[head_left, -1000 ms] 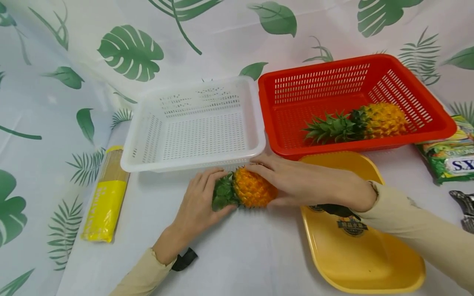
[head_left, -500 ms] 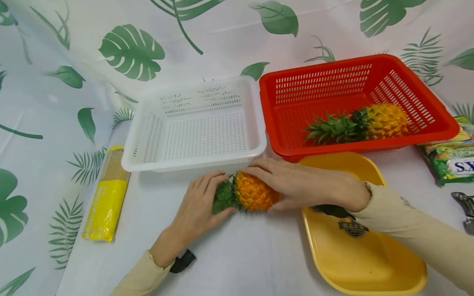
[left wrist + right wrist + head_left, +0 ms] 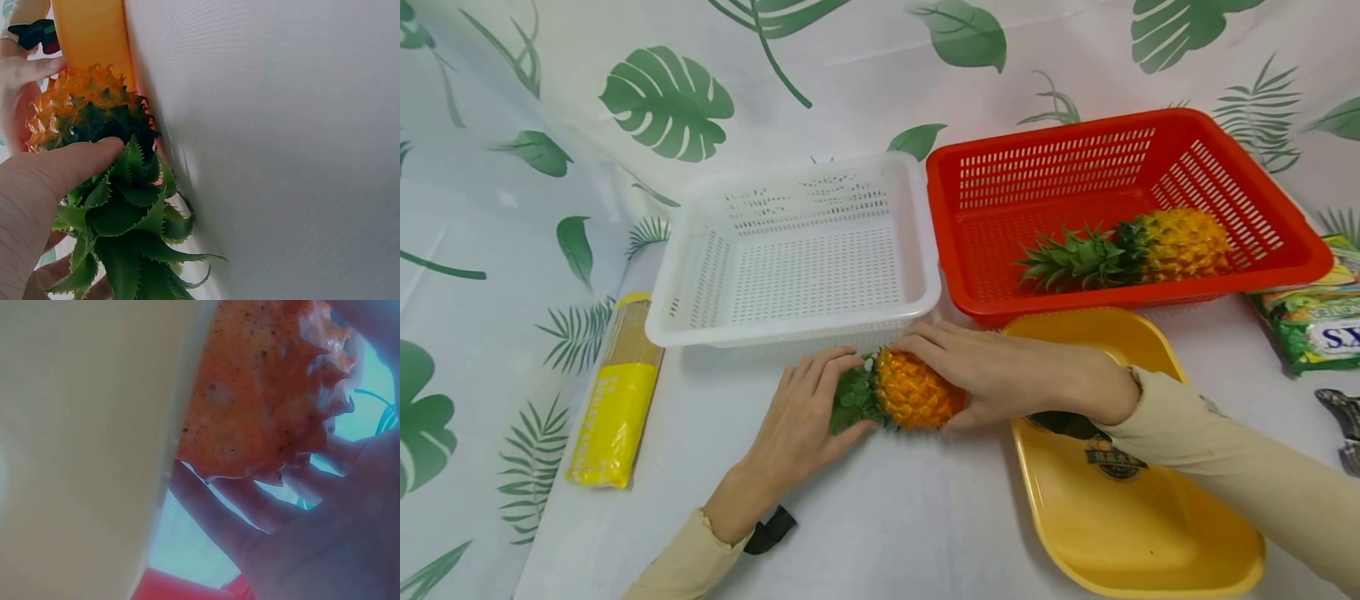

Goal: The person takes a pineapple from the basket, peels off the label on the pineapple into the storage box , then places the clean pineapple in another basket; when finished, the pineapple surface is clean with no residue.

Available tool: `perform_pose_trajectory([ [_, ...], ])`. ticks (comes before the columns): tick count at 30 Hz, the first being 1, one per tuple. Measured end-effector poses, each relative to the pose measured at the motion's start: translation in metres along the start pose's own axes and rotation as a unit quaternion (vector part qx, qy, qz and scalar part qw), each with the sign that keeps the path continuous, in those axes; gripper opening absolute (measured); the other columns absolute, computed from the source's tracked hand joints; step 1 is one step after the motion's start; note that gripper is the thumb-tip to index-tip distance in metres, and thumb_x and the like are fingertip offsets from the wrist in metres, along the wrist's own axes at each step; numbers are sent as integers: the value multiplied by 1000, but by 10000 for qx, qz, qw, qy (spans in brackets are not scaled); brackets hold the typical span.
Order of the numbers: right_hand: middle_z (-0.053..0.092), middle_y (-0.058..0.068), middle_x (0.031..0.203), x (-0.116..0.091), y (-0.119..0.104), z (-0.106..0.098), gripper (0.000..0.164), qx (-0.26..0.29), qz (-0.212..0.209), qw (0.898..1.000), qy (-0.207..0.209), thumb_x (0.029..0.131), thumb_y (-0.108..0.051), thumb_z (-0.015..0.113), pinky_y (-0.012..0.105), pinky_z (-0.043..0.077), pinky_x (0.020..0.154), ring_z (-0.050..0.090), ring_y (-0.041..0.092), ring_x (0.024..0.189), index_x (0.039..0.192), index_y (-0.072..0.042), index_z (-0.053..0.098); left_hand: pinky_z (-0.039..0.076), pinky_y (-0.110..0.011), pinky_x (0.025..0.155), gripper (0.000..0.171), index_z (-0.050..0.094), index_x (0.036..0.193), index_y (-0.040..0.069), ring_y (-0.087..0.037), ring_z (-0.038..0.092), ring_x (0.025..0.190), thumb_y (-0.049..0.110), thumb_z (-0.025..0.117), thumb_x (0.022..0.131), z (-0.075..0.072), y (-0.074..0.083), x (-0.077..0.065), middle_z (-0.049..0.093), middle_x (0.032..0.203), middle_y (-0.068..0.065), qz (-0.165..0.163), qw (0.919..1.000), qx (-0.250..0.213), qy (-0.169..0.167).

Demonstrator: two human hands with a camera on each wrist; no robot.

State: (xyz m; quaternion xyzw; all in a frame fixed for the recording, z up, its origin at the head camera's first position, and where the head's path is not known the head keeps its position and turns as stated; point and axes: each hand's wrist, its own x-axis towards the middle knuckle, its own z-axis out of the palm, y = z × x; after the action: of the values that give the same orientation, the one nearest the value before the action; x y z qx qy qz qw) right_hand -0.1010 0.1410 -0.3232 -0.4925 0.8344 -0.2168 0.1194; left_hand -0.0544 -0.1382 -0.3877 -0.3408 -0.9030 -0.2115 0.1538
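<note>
An orange pineapple [image 3: 917, 392] lies on its side on the white cloth, its green crown pointing left. My left hand [image 3: 801, 417] holds it at the crown; in the left wrist view the thumb presses near where the spiky leaves [image 3: 131, 225] meet the fruit. From the other end my right hand [image 3: 1000, 371] grips the orange body, fingers along the far side and thumb on the near side. Up close in the right wrist view, the speckled base of the pineapple [image 3: 256, 394] fits against the curved fingers. The palm hides part of the fruit in the head view.
Behind the hands stands a white basket [image 3: 805, 329]. Beside it a red basket [image 3: 1150, 296] holds another pineapple [image 3: 1180, 242]. A yellow basin [image 3: 1105, 533] sits under the right forearm. A yellow pasta packet [image 3: 613, 408] lies left; a green packet [image 3: 1315, 333] lies right.
The pineapple and both hands have shifted very slightly toward me since the earliest frame. Both hands keep the same hold; the baskets and basin stand as before.
</note>
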Motion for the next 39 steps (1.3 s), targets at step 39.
perform_pose_trajectory([
  [39,53,-10,141,-53,-21,-72,90,-342,781,9963,-143,73,-48,95,50,57,97,59,14,117,145,-25,47,51,-51,97,104,43,147,-1,-37,54,129,41,99,70,-39,20,7,47,146,-24,646,9961,-463,380],
])
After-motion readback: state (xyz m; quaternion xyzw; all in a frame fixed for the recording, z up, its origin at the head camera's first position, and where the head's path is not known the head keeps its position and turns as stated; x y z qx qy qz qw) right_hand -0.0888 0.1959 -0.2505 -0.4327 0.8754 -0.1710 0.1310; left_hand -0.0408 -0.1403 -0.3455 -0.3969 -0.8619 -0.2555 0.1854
